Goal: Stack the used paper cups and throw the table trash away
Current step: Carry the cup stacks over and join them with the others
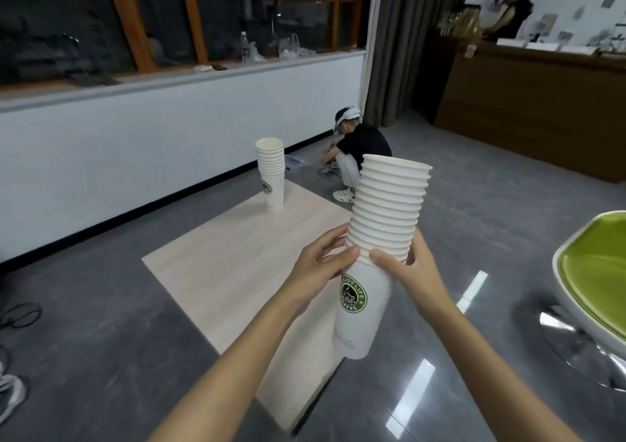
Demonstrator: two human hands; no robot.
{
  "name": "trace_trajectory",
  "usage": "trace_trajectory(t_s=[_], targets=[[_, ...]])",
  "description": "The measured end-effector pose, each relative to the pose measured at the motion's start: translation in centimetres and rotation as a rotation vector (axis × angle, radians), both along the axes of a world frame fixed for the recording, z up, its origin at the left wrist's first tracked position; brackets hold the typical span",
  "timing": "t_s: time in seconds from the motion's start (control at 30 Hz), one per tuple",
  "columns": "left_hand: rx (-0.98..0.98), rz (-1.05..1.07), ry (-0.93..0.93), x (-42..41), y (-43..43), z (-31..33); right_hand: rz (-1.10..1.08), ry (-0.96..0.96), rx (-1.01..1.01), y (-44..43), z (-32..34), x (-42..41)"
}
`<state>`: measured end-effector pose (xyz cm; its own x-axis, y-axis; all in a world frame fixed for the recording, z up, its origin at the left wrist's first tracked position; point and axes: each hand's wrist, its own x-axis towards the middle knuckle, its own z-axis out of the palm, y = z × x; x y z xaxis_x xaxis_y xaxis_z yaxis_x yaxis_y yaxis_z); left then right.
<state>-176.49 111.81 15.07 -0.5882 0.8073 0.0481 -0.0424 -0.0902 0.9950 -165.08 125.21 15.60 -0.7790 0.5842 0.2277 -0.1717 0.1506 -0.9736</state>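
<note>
The left hand [321,269] and the right hand [415,272] clamp curled fingers round the tall paper cup stack [384,225] at the table's [220,258] right edge. The right fingertips are hidden behind it.

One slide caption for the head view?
Left hand and right hand hold a tall cup stack at the table; a shorter stack stands farther back.

Glossy grey floor [101,357] surrounds the pale wooden table [237,265]; behind it, white wall [135,157] under wood-framed windows [162,25]; to its right, green chair [596,265].
</note>
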Motion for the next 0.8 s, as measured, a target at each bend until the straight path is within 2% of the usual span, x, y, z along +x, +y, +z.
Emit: trace_trajectory(t_s=[0.23, 0.6, 0.8], targets=[[-0.016, -0.027, -0.027, -8.8, 1.5, 0.2, -0.031, -0.036, 0.008, 1.1, 0.2, -8.2], [-0.144, -0.098, -0.072, -23.2, 2.3, -2.3, -0.208, -0.101, -0.013, -0.4, -1.1, -19.9], [-0.134, 0.126, -0.122, -34.2, 3.7, -5.1, -0.326, -0.115, -0.053, -1.5, -2.2, -26.5]])
